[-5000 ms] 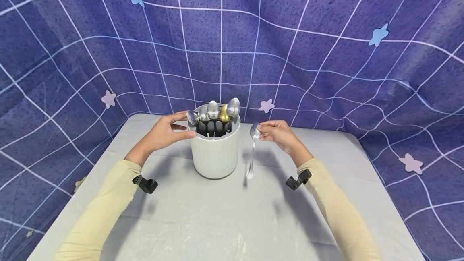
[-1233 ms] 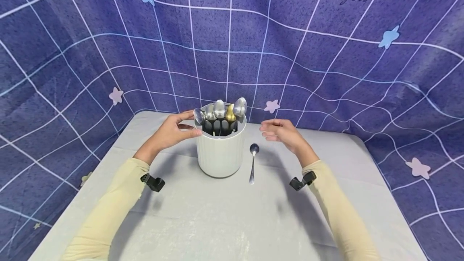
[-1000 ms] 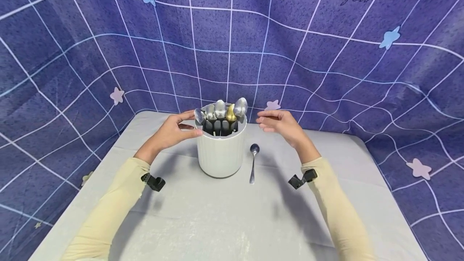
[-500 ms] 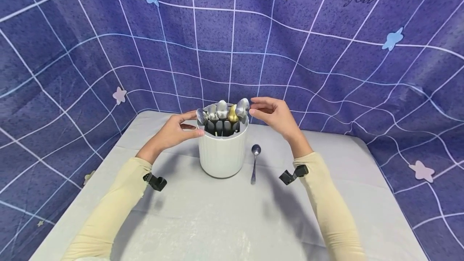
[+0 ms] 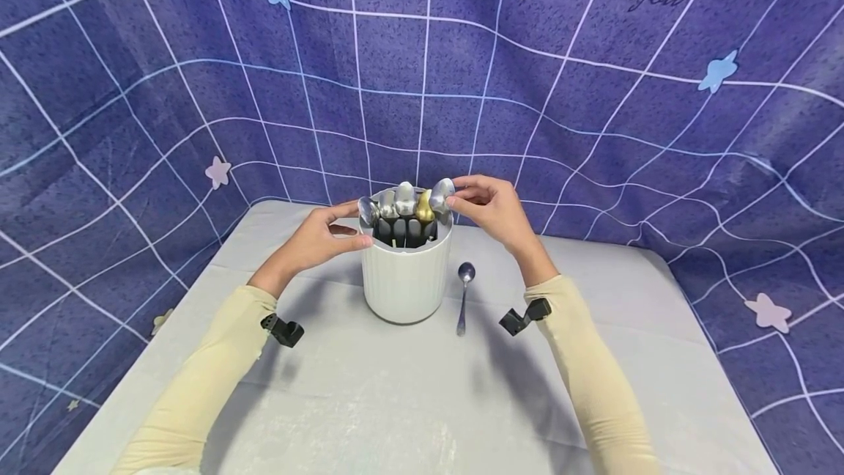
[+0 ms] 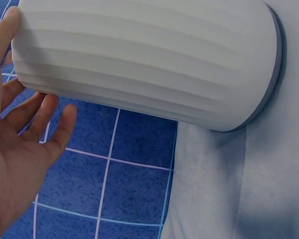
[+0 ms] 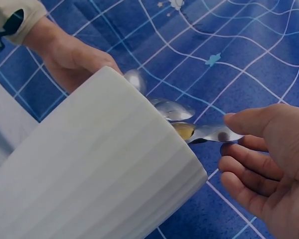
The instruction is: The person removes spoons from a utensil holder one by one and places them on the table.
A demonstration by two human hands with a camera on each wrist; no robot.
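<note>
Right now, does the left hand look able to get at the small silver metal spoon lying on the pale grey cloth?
Probably not directly: the white ribbed cylindrical container stands between the left hand, which touches it, and the spoon. Going round the front looks possible, with nothing seen blocking that side.

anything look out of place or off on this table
Nothing looks spilled or damaged. The one stray is a loose spoon lying on the table to the right of the white container, while the other spoons stand inside it, bowls up.
</note>
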